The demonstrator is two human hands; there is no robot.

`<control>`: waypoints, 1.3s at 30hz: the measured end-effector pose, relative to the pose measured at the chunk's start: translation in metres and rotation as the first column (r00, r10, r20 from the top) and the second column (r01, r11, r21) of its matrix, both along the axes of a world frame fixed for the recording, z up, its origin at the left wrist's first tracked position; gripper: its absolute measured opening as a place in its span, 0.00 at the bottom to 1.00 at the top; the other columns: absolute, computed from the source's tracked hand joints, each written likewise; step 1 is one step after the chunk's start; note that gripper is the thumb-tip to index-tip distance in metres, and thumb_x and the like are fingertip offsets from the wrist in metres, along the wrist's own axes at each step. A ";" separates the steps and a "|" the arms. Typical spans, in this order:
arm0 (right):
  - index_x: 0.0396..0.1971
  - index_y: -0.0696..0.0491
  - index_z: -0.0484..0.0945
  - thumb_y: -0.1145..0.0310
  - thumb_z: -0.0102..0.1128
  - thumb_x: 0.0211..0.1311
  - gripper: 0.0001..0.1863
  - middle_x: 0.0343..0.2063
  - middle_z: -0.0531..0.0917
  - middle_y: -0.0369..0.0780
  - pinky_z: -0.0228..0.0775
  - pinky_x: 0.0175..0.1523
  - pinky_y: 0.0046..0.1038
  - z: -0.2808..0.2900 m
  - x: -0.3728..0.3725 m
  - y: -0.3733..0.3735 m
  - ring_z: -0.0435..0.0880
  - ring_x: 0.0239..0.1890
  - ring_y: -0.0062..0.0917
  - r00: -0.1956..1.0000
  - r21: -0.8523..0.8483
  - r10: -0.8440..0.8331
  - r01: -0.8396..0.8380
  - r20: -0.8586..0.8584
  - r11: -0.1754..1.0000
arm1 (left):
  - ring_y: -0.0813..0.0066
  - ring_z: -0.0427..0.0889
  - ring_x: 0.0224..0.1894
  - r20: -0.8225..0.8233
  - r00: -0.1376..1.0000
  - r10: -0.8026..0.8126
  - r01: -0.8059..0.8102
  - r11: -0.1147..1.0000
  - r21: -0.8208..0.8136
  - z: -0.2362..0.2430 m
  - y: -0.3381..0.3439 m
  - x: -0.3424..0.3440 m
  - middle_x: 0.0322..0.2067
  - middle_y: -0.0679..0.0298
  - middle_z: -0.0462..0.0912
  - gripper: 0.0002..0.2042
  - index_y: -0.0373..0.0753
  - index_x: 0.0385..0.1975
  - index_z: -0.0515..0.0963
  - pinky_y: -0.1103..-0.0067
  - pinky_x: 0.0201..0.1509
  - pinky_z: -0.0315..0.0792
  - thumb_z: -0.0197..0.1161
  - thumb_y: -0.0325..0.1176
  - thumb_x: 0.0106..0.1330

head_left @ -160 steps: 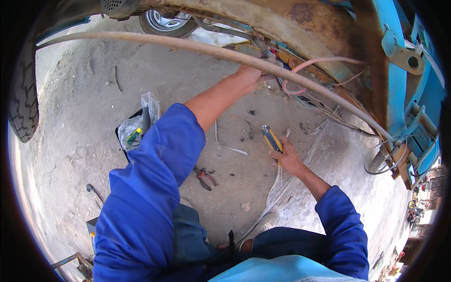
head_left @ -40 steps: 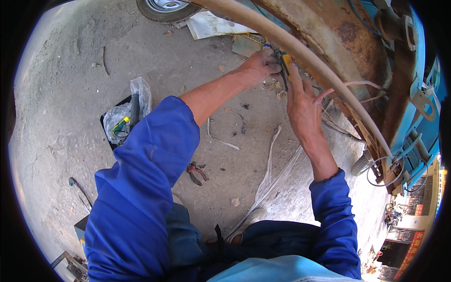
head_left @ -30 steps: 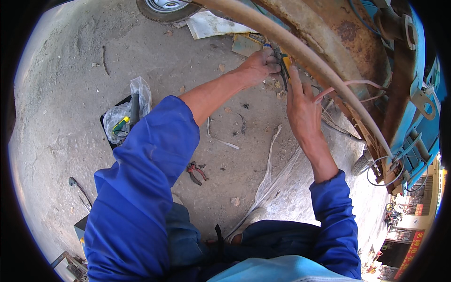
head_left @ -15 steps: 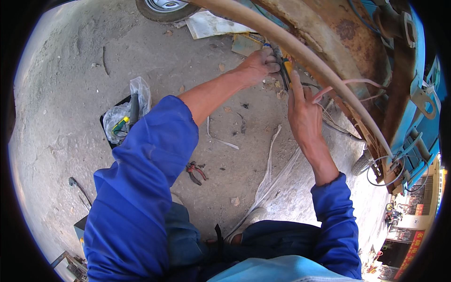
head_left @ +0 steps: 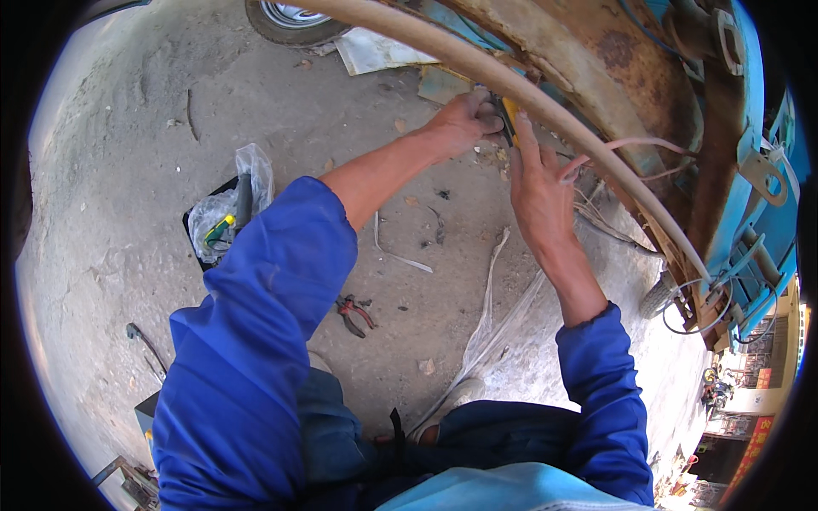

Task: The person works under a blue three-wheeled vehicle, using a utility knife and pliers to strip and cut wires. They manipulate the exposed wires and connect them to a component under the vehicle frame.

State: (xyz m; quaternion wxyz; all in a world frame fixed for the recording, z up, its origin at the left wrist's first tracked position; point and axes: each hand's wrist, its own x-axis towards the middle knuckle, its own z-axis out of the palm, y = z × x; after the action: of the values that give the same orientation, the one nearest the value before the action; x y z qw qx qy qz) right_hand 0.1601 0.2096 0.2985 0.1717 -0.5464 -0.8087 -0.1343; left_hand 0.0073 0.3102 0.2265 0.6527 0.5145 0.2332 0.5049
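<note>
Yellow-and-black slim utility knife (head_left: 510, 111) is sitting far, right of centre, beside the long tan curved pipe (head_left: 545, 106). Right hand (head_left: 540, 192) is gripping it; left hand (head_left: 463, 124) is curling alongside, can't tell if holding. Looks like close knife work; next move's likely calling for steadiness.

A rusty vehicle frame (head_left: 619, 53) and pliers (head_left: 354, 316) on dusty ground (head_left: 102, 221) show an outdoor repair yard.

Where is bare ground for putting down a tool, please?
Mostly bare ground lies between the red-handled pliers and the plastic film; another patch, left of the clear plastic bag. Crowded: around the left hand and right hand, by the yellow utility knife, pink hose and pipe.
</note>
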 end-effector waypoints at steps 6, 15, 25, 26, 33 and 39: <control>0.72 0.43 0.65 0.69 0.55 0.73 0.29 0.42 0.83 0.55 0.71 0.54 0.55 -0.002 -0.004 0.006 0.84 0.42 0.56 0.999 0.013 -0.033 0.032 0.007 0.999 | 0.66 0.84 0.50 0.002 1.000 0.025 -0.025 1.000 -0.005 0.000 -0.001 0.000 0.49 0.53 0.83 0.15 0.27 0.56 0.70 0.73 0.53 0.81 0.58 0.20 0.71; 0.74 0.40 0.63 0.71 0.56 0.69 0.33 0.41 0.82 0.51 0.72 0.57 0.56 -0.010 0.004 0.004 0.84 0.41 0.56 0.996 -0.022 -0.066 0.068 0.061 0.997 | 0.65 0.85 0.49 -0.005 1.000 0.007 -0.007 1.000 -0.013 -0.004 0.003 0.000 0.49 0.51 0.84 0.13 0.27 0.54 0.72 0.72 0.54 0.81 0.58 0.20 0.71; 0.73 0.43 0.64 0.74 0.58 0.66 0.35 0.38 0.81 0.50 0.79 0.38 0.48 -0.005 0.010 -0.004 0.84 0.35 0.52 0.995 0.024 -0.008 0.006 0.104 1.000 | 0.66 0.85 0.48 -0.031 0.999 0.011 -0.010 1.000 0.008 0.002 -0.002 -0.002 0.47 0.52 0.85 0.10 0.29 0.51 0.71 0.72 0.54 0.81 0.57 0.20 0.72; 0.73 0.44 0.64 0.74 0.58 0.65 0.35 0.38 0.81 0.50 0.79 0.37 0.48 -0.004 0.011 -0.004 0.84 0.34 0.51 0.995 0.016 0.003 -0.005 0.100 1.000 | 0.66 0.85 0.48 -0.039 0.999 0.014 -0.013 1.000 0.011 0.002 -0.002 -0.002 0.47 0.52 0.85 0.10 0.29 0.50 0.71 0.72 0.54 0.81 0.57 0.19 0.72; 0.71 0.46 0.65 0.74 0.59 0.65 0.33 0.36 0.81 0.50 0.79 0.35 0.47 -0.003 0.015 -0.008 0.85 0.34 0.50 0.992 0.021 0.025 -0.027 0.121 0.999 | 0.66 0.85 0.49 -0.004 1.000 0.004 -0.004 1.000 -0.013 0.004 -0.004 -0.001 0.47 0.52 0.84 0.09 0.29 0.50 0.70 0.74 0.54 0.82 0.55 0.19 0.72; 0.70 0.49 0.65 0.71 0.58 0.68 0.30 0.43 0.83 0.53 0.80 0.38 0.48 0.003 0.019 -0.024 0.86 0.38 0.50 1.000 -0.022 0.015 -0.015 0.014 1.000 | 0.65 0.85 0.51 -0.038 0.999 0.011 -0.012 0.999 -0.037 0.008 -0.006 -0.004 0.48 0.52 0.84 0.12 0.28 0.53 0.70 0.74 0.57 0.82 0.55 0.19 0.72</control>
State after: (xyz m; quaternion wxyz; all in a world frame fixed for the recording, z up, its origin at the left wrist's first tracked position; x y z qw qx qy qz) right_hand 0.1794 0.1855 0.3018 0.1608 -0.5411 -0.8154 -0.1280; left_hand 0.0035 0.3045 0.2347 0.6546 0.5106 0.2579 0.4943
